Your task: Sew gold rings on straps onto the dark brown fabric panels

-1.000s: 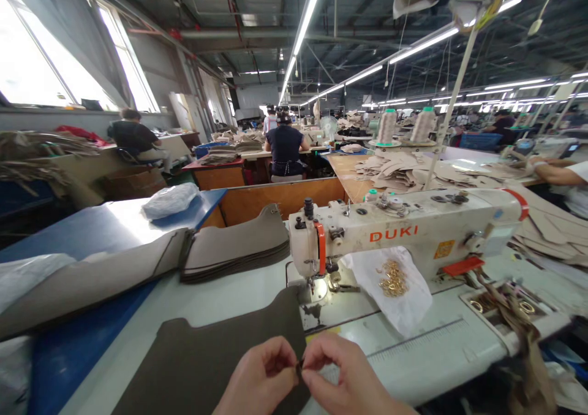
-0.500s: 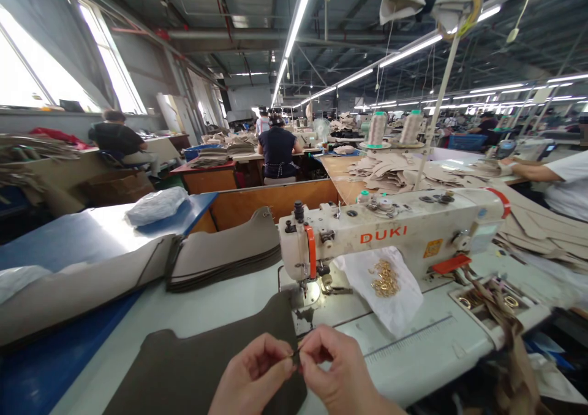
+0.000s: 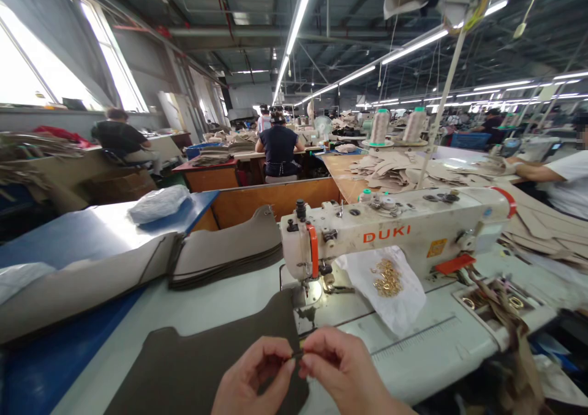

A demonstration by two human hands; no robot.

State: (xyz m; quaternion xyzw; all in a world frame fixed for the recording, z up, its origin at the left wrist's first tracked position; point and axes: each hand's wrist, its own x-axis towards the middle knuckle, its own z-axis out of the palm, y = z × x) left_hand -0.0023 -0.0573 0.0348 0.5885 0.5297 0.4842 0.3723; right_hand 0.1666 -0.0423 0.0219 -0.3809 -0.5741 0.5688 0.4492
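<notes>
My left hand (image 3: 257,375) and my right hand (image 3: 337,366) meet at the front edge of the sewing table. Both are closed, thumb against forefinger, pinching a small dark strip (image 3: 297,354) between them. A yellowish glint shows beside the strip; my fingers hide most of it. Beneath and left of my hands lies a dark grey-brown cut panel (image 3: 197,360), flat on the table. Its far right corner reaches toward the needle area of the white sewing machine (image 3: 395,231). Gold metal hooks or rings (image 3: 388,278) are heaped on a white cloth (image 3: 408,311) against the machine.
A stack of cut panels (image 3: 229,246) lies behind on the left. A tray (image 3: 496,304) with gold rings and brown straps (image 3: 519,347) is set at the right. Thread cones (image 3: 380,127) stand behind the machine. A co-worker's arm (image 3: 537,170) shows at far right.
My hands stay close together, pinching the strip; the fingers have shifted slightly and more of the strip shows. The view has moved a little.
</notes>
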